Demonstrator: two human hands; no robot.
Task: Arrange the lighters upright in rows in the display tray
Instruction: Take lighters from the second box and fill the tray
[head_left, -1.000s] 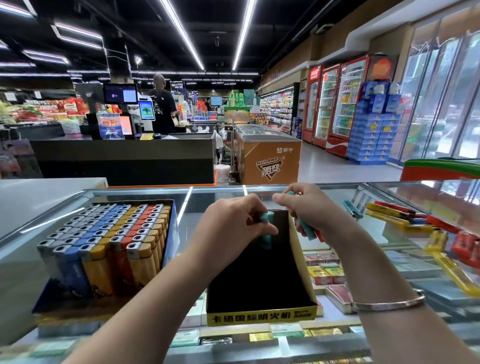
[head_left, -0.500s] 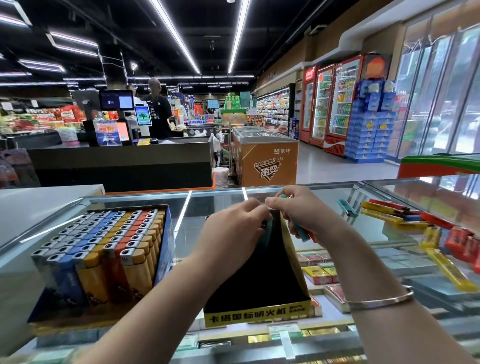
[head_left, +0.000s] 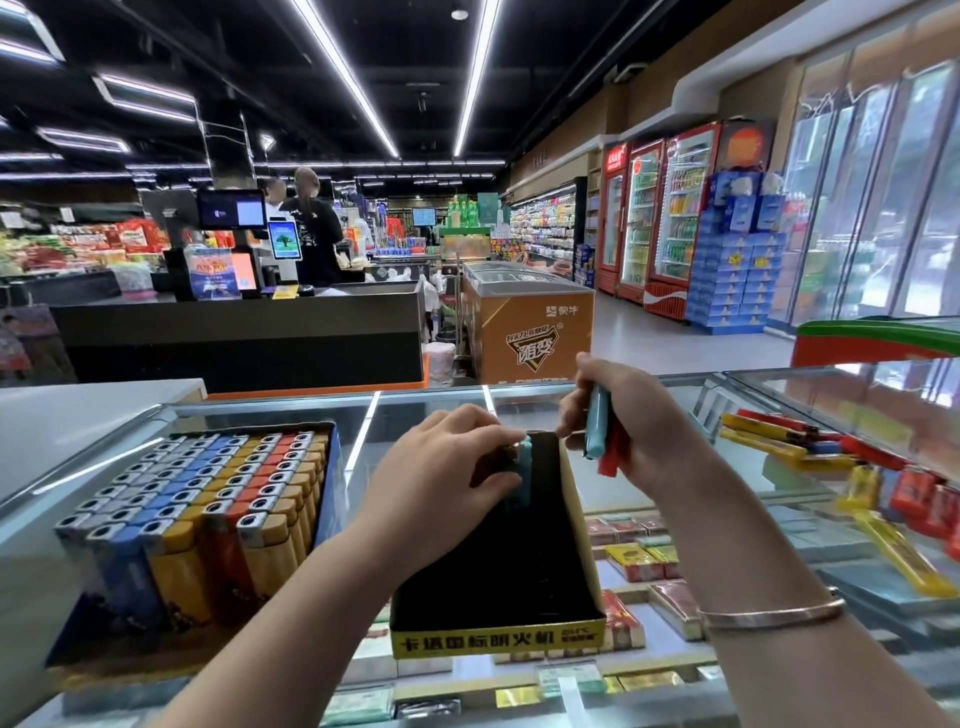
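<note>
Teal lighter (head_left: 522, 475), mostly hidden, pinched by left hand (head_left: 447, 467); right hand (head_left: 631, 431) grips perhaps two lighters (head_left: 597, 431).

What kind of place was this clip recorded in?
Most likely a supermarket, at a glass sales counter: a checkout desk with screens, drink fridges and stocked shelves stand behind it.

- left hand (head_left: 447, 473) pinches teal lighter (head_left: 523, 475) upright at far end of black display tray (head_left: 498, 636)
- right hand (head_left: 631, 431) grips teal and red lighters (head_left: 602, 439)
- full lighter tray (head_left: 208, 514) at left
</note>
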